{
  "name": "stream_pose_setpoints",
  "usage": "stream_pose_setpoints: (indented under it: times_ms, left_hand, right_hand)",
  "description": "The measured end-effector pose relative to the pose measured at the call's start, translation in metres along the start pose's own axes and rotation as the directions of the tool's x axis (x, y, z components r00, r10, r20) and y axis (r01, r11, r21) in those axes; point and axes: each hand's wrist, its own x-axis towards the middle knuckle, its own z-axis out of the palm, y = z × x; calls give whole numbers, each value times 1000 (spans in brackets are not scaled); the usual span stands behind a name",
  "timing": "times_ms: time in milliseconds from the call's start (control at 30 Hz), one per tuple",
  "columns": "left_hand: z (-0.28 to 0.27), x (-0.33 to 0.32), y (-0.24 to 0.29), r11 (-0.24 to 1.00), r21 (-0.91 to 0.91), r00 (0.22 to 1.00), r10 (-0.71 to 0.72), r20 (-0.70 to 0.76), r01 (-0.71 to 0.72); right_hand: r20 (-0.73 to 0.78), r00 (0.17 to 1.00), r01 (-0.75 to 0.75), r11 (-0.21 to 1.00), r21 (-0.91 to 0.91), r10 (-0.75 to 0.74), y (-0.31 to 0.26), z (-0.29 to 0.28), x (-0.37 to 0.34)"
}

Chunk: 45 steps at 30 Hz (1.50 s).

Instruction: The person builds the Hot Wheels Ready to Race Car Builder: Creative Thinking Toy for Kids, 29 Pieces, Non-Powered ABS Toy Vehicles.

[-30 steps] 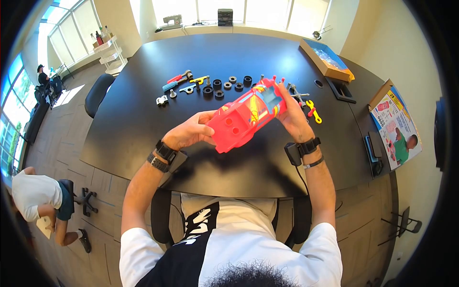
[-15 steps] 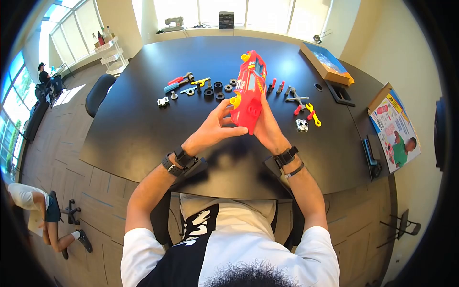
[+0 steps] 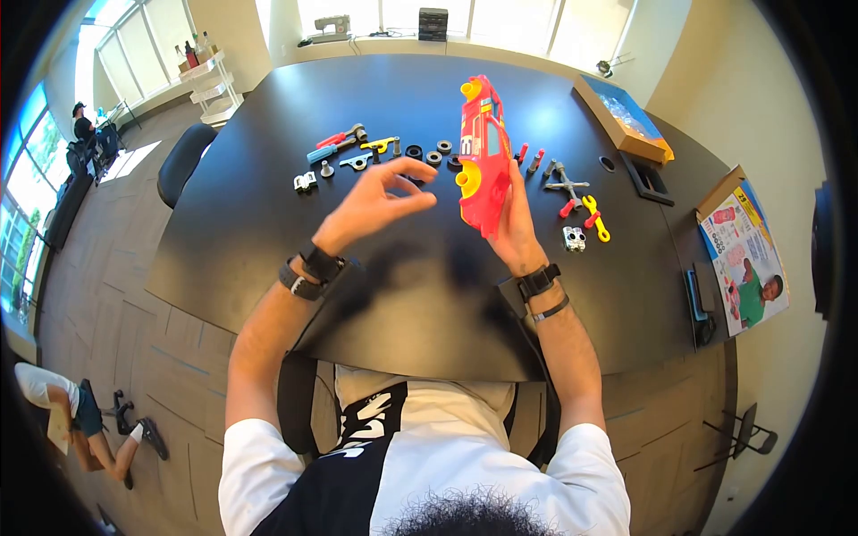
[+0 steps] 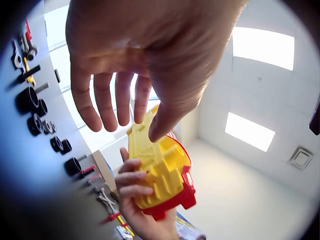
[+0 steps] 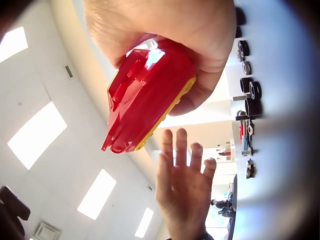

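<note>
My right hand (image 3: 518,228) grips a red toy car body (image 3: 487,152) above the dark table. The car is turned on its side, with its nose or tail pointing away from me. In the left wrist view its yellow underside (image 4: 157,175) faces my left hand, and the right hand's fingers curl over that yellow base. The glossy red shell (image 5: 155,95) fills the right wrist view below the palm. My left hand (image 3: 380,201) hovers left of the car, apart from it, with fingers spread and thumb out, holding nothing.
Several black wheels (image 3: 414,152) lie behind the hands. A red-and-blue screwdriver group (image 3: 335,143) and a white block (image 3: 306,181) are left. A grey cross wrench (image 3: 566,185), yellow wrench (image 3: 596,219) and silver block (image 3: 574,238) lie right. An open box (image 3: 623,116) and a printed box (image 3: 746,250) stand farther right.
Both hands held the car at first, its red top toward me. It has since turned onto its side and upright in view; the left hand has let go and moved left.
</note>
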Motion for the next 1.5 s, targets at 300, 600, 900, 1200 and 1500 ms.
stream_pose_setpoints:
  times_ms: [300,600,900,1200,1500]
  left_hand:
    - [-52,58,-64,857,503,991,-60,-122,114]
    - [-34,80,-109,552,834,1000,1,10,-8]
    - [-32,82,-124,366,925,981,-190,-31,100]
    - [-46,77,-117,589,788,979,-188,-83,180]
    - [-16,74,22,970,237,937,129,-324,-51]
  right_hand:
    - [-48,999,-17,998,66,20,-2,-13,23]
    - [39,998,-42,997,65,40,-10,-17,40]
    - [13,998,-63,994,90,62,-15,-16,43]
    - [15,999,-47,993,108,46,-16,-16,46]
    - [18,1000,-9,998,59,8,-21,-11,53]
